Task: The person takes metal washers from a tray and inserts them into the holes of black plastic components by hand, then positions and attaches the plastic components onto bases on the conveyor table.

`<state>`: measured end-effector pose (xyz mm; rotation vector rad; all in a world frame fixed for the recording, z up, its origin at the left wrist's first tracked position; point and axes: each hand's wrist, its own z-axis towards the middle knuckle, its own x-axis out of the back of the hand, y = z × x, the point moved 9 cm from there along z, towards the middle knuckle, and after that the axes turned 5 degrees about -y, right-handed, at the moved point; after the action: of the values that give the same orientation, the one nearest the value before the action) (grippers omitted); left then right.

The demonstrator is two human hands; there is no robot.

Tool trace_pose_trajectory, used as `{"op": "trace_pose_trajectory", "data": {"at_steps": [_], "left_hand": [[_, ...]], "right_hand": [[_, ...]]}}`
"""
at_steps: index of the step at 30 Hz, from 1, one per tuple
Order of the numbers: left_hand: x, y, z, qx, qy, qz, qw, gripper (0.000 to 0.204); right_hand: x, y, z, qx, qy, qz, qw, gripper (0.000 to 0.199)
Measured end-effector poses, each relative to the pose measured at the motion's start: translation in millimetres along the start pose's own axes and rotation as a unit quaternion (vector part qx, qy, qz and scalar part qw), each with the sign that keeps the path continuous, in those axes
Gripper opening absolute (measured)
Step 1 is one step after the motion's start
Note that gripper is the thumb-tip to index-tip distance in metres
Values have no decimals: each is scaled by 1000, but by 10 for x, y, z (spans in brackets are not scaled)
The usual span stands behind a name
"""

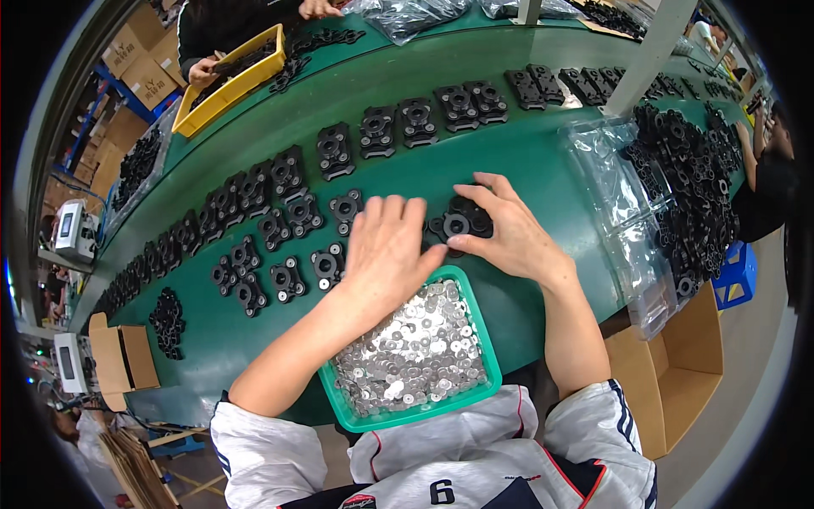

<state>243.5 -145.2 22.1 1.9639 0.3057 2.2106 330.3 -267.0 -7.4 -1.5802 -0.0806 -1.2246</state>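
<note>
My right hand [519,231] curls its fingers and thumb round a black plastic bracket [456,224] with a round ring in its middle, on the green work surface. My left hand [386,246] lies palm down just left of it, fingers stretched forward and thumb pointing toward the bracket; what is under the palm is hidden. Another black bracket [344,209] sits beside my left fingers. Below my hands, close to my body, a green tray [496,382] holds many small silvery washers [415,348], partly covered by my left forearm.
Black brackets [335,151] stand in a curved row along the green belt [543,153], with loose ones nearer me at left. A heap of black parts [687,178] lies on clear plastic [619,204] at right. An open carton [678,373] stands below. Across, a person handles a yellow bin [229,97].
</note>
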Motion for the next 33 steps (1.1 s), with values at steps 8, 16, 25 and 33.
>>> {"op": "trace_pose_trajectory", "data": {"at_steps": [8,16,25,33], "left_hand": [[-281,177,209,-48,2,-41,998,44],[-174,-182,553,-20,-48,-126,991,45],[-32,-385,485,-70,51,-121,989,40],[91,-318,-20,-39,-39,-72,996,37]], "right_hand": [[169,137,27,-8,5,41,999,45],[332,237,-8,-154,51,174,971,27],[187,-127,-96,88,-42,-22,995,30],[148,-235,-63,39,2,13,999,40]]}}
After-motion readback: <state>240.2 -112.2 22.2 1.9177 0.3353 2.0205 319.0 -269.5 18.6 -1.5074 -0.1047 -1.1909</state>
